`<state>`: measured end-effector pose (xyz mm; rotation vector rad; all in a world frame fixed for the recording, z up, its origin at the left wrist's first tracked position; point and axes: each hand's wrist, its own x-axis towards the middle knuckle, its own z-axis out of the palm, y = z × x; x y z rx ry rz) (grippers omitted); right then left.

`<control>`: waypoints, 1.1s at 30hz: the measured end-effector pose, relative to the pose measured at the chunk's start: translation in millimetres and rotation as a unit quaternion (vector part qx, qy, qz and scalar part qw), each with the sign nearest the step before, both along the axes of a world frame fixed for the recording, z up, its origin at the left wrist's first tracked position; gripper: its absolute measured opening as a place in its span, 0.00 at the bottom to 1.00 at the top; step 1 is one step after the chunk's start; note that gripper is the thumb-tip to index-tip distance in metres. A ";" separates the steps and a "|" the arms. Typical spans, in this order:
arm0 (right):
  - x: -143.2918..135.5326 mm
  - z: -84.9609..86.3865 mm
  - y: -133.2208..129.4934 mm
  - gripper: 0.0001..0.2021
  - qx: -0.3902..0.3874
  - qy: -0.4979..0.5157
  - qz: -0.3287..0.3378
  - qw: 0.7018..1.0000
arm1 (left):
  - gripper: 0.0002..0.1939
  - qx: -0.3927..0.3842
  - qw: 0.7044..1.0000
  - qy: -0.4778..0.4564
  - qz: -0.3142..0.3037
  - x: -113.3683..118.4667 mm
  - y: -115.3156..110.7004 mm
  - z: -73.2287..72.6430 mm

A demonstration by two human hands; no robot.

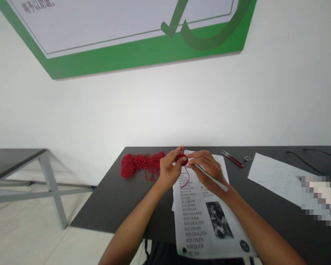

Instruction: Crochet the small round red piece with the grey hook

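My left hand (pixel 169 167) pinches a small red crochet piece (pixel 182 159) between thumb and fingers, with a strand of yarn running up over the fingers. My right hand (pixel 208 165) is closed around a crochet hook (pixel 213 179), whose pale grey handle slants back across the palm towards the wrist. The hook's tip is at the red piece, hidden by the fingers. A loose red yarn tail hangs below the piece. To the left on the dark table lies a tangled red yarn ball (pixel 127 167). Under both hands is a printed pattern sheet (pixel 191 221) with rows of text and a photo.
Right of the hands lie red-handled snips (pixel 234 159) and a small metal ring-shaped item (pixel 247 158). Farther right are a white paper (pixel 274 180), thin dark curved pieces (pixel 306 162) and a blurred-out area. The table (pixel 121 206) meets a white wall; another table (pixel 13 162) stands left.
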<state>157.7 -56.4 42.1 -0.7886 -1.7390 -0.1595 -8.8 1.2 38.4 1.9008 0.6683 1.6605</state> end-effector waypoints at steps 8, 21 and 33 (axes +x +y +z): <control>-12.6 -2.0 -7.0 0.05 -0.078 0.033 -0.013 0.996 | 0.16 0.029 0.998 0.009 0.050 -0.9 4.5 0.1; -6.8 -12.1 12.1 0.14 -0.308 0.422 0.294 0.800 | 0.14 -0.047 0.998 -0.024 -0.037 4.5 -0.9 -3.1; -4.7 -11.1 3.7 0.09 -0.139 0.145 0.088 0.976 | 0.16 0.060 0.998 0.021 0.024 6.7 -5.2 -9.6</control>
